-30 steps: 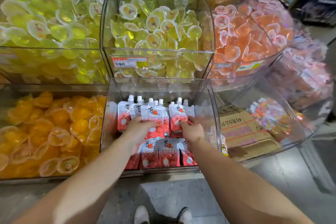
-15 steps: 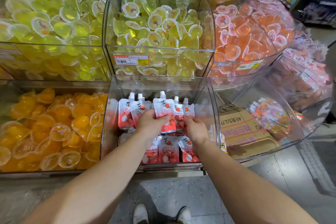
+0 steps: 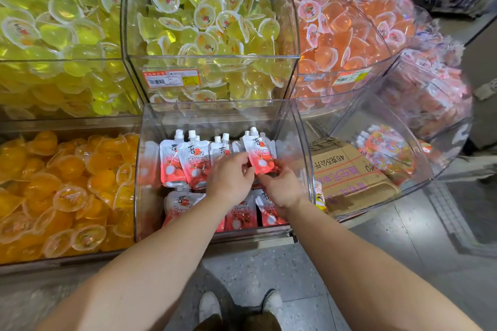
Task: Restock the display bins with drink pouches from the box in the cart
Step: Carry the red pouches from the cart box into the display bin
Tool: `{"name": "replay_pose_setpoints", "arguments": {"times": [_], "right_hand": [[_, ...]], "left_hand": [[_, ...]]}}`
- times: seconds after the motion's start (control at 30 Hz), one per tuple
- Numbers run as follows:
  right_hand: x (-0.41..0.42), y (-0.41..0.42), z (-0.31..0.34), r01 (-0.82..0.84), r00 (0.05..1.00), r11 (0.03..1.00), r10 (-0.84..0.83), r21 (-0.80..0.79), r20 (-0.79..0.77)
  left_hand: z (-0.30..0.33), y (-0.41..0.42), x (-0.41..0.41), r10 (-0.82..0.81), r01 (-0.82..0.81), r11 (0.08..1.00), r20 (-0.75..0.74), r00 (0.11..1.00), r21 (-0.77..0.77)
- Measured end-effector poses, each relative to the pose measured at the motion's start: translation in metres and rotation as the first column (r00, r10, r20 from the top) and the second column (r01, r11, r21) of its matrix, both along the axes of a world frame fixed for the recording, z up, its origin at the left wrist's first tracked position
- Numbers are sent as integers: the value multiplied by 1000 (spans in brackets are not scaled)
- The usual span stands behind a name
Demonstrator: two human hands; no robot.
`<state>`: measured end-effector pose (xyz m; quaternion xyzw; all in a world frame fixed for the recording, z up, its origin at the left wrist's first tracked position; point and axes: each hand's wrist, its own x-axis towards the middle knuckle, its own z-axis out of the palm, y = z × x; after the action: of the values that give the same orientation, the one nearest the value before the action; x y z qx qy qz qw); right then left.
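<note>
Red-white drink pouch [image 3: 259, 154] pinched by both hands' fingers, Chinese lettering seemingly unreadable, clear bin [image 3: 150, 183].

a shop — clear display bins [image 3: 220, 115] of jelly cups [image 3: 207, 16], price labels [image 3: 172, 78].

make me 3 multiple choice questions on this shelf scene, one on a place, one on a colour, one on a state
1. Where does the flattened cardboard box lie?
A. in the clear bin right of the pouch bin
B. on the floor
C. on the yellow cups

2. What colour are the jelly cups left of the pouch bin?
A. green
B. orange
C. pink

3. What is the right hand doing?
A. hanging idle
B. pressing the price tag
C. holding a drink pouch with the left hand

Answers: 1 A, it lies behind that bin's clear wall. 2 B, they are orange. 3 C, both hands' fingers meet on its lower end.
</note>
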<state>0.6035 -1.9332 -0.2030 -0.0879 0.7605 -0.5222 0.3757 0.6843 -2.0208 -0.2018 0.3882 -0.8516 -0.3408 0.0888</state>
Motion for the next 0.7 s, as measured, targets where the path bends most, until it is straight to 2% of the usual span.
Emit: {"name": "replay_pose_setpoints", "arguments": {"times": [0.07, 0.17, 0.23, 0.4, 0.57, 0.7], "right_hand": [[5, -3, 2, 7, 990, 991, 13, 137, -139], [12, -7, 5, 9, 942, 939, 107, 343, -318], [14, -9, 7, -4, 902, 895, 196, 446, -385], [18, -11, 14, -8, 792, 775, 390, 631, -469], [16, -6, 15, -2, 753, 750, 436, 662, -492], [17, -4, 14, -65, 721, 710, 519, 701, -459]], "left_hand": [[-3, 0, 8, -119, 130, 976, 69, 990, -175], [-12, -4, 15, -254, 276, 938, 124, 959, -209], [-15, -6, 14, -275, 308, 930, 176, 945, -201], [-15, -7, 9, -228, 269, 930, 182, 957, -250], [-17, -9, 8, -206, 241, 939, 159, 966, -248], [-20, -11, 10, -215, 244, 942, 143, 966, -232]]}}
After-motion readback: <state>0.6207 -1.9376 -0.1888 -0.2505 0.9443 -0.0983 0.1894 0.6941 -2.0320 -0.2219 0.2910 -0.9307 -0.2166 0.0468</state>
